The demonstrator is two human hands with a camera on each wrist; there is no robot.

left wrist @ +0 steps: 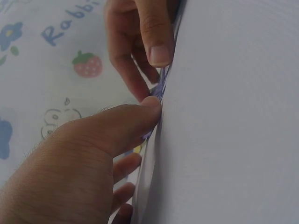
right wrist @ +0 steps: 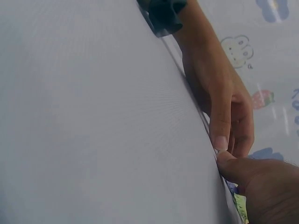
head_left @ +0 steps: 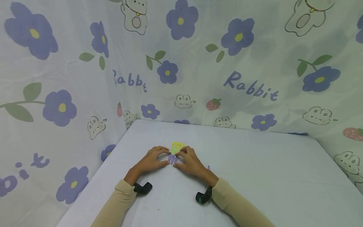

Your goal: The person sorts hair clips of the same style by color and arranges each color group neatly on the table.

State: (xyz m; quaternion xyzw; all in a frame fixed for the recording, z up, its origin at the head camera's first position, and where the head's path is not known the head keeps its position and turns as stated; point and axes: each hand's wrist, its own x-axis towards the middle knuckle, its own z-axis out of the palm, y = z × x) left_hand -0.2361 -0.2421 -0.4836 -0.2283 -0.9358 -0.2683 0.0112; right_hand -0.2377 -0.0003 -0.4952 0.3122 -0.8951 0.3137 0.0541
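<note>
Slim, pointed purple hair clips (head_left: 172,159) lie side by side on the white table, with a row of green clips (head_left: 174,152) and a row of yellow clips (head_left: 178,144) beyond them. From the left, my left hand (head_left: 153,159) pinches the near row, thumb at its front end and fingertips at its back end. On the other side my right hand (head_left: 190,160) holds the row's right end between thumb and index finger. In the left wrist view the purple clips (left wrist: 160,88) show between both hands; the fingers hide part of them.
One more purple clip (head_left: 208,167) lies beside my right wrist, partly hidden by it. The white table (head_left: 269,176) meets a patterned curtain (head_left: 198,85) at its back and left. Each wrist wears a black camera, such as the left one (head_left: 143,188).
</note>
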